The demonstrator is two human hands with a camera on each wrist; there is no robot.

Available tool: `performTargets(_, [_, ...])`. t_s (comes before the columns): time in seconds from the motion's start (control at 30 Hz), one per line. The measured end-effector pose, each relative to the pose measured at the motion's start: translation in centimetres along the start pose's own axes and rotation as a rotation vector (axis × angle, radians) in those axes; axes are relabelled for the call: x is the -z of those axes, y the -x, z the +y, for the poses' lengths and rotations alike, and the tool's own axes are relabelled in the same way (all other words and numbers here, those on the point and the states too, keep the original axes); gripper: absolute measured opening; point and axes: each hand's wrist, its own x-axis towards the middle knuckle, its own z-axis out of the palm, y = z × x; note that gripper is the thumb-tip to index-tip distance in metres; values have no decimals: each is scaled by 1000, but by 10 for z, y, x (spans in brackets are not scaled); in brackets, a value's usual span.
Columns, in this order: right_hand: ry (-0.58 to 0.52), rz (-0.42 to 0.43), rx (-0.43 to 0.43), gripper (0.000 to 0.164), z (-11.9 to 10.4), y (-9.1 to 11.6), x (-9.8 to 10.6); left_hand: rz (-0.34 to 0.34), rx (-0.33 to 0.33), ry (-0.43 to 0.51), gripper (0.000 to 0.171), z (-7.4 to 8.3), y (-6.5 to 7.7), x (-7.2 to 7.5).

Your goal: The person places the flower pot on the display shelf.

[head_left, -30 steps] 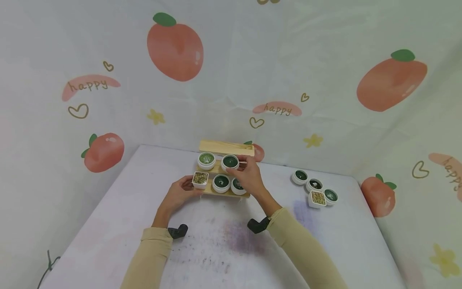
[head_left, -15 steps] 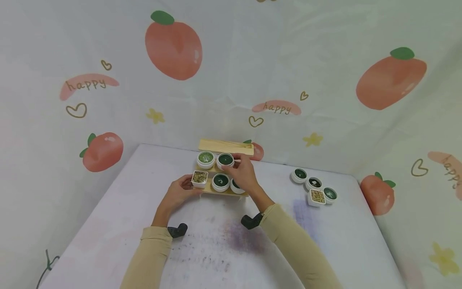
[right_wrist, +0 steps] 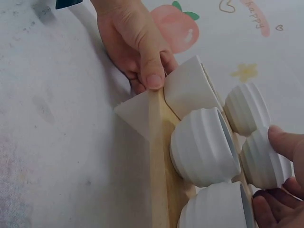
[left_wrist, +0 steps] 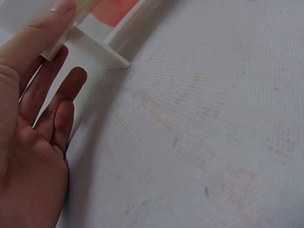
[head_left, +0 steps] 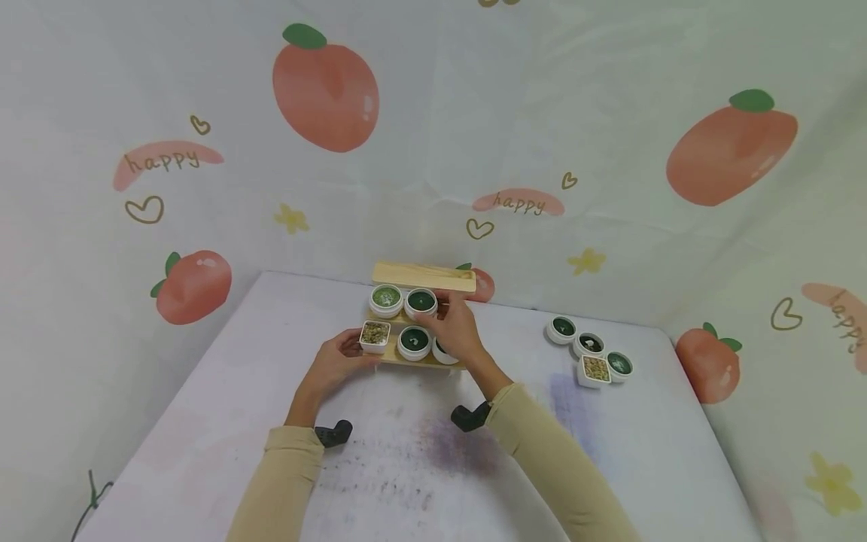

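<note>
A tiered wooden stand (head_left: 423,277) with white supports stands near the back of the table. My left hand (head_left: 335,365) grips the left end of its lower shelf (right_wrist: 159,166), thumb on top and fingers beneath. On the middle shelf, my right hand (head_left: 457,327) holds a round white pot with dark green contents (head_left: 422,301) by its right side. Left of that pot sits a round pot with lighter green contents (head_left: 386,298). The lower shelf carries a square white pot (head_left: 375,336), a round dark-green-filled pot (head_left: 414,342) and another round pot (head_left: 443,354), partly hidden by my right hand.
Several pots stand grouped at the table's right, among them a square one (head_left: 594,370) and a round one (head_left: 561,329). A printed cloth backdrop (head_left: 433,150) rises behind the table (head_left: 379,482). Dark wrist mounts (head_left: 470,416) stick out from both wrists.
My right hand has moved the round pot left along the middle shelf, closer to the lighter green pot. My left hand has stayed at the stand's left end.
</note>
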Motion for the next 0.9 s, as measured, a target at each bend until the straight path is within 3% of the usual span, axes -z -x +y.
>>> performTargets(0.33, [-81, -55, -30, 62, 4, 10, 16, 4, 2, -12, 83, -4, -2, 1])
performTargets(0.6, [-90, -37, -71, 59, 17, 15, 32, 9, -11, -7, 81, -4, -1, 0])
performTargets(0.9, [-70, 21, -24, 58, 35, 20, 54, 9, 6, -7, 83, -4, -2, 0])
